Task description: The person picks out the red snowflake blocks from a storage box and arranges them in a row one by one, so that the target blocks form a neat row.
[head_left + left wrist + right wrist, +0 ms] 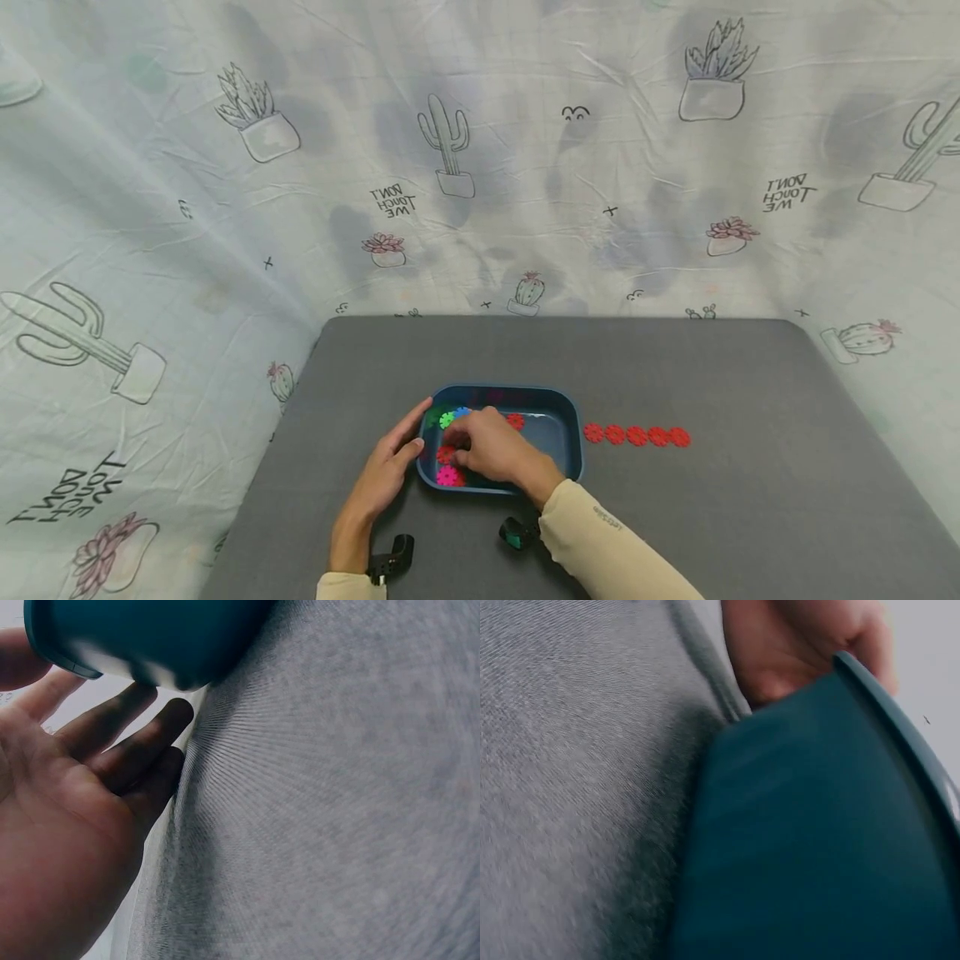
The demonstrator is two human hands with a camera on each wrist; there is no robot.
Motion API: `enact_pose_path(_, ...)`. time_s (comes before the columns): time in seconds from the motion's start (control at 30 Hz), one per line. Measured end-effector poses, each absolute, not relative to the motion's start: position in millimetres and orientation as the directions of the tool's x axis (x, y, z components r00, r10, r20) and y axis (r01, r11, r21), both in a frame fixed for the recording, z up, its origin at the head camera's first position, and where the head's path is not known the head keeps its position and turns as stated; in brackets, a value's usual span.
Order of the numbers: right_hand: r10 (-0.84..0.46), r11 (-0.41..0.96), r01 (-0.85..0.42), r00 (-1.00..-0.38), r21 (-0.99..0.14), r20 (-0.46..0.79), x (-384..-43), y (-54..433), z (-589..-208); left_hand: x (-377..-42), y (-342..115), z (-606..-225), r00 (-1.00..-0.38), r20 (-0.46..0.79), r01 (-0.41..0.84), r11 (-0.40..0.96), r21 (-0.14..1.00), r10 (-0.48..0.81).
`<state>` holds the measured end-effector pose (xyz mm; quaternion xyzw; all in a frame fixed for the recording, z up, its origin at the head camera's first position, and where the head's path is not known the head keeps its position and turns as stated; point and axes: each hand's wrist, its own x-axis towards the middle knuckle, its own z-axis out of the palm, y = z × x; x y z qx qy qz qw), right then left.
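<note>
A dark blue tray (558, 450) holds several small notched discs. My left hand (386, 471) is at the tray's left end, thumb by the rim. In the left wrist view its fingers (124, 739) stretch out along the tray's outer wall (157, 637), nearly straight. My right hand (491, 446) reaches into the tray with bent fingers pointing down. A red disc (446, 455) lies by its fingertips; whether they pinch a piece is hidden. Around it are a pink disc (448, 476), a green disc (447, 420), a blue disc (462, 412) and another red disc (515, 422).
Right of the tray, a row of several red discs (637, 436) runs sideways on the grey table (750, 500). Patterned cloth (495, 108) hangs behind and on both sides. A black wrist device (393, 557) is on the left wrist; another black device (516, 533) is by the right.
</note>
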<state>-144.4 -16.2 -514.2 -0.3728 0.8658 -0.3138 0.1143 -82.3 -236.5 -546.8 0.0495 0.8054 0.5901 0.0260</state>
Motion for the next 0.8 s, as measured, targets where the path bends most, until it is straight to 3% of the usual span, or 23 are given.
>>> enact_pose_path(0.27, -0.687, 0.614, -0.630, -0.723, -0.476, 0.071, -140.2, -37.5, -518.4, -82.0, -236.9, -546.8, -0.993, 0.030, 0.063, 0.296, 0.953, 0.115)
enact_pose_path(0.8, -0.676, 0.667, -0.655, -0.733, -0.356, 0.083, -137.2, -48.8, -522.0, -82.7, -237.3, -547.1, -0.994, -0.001, 0.031, 0.292, 0.956, 0.111)
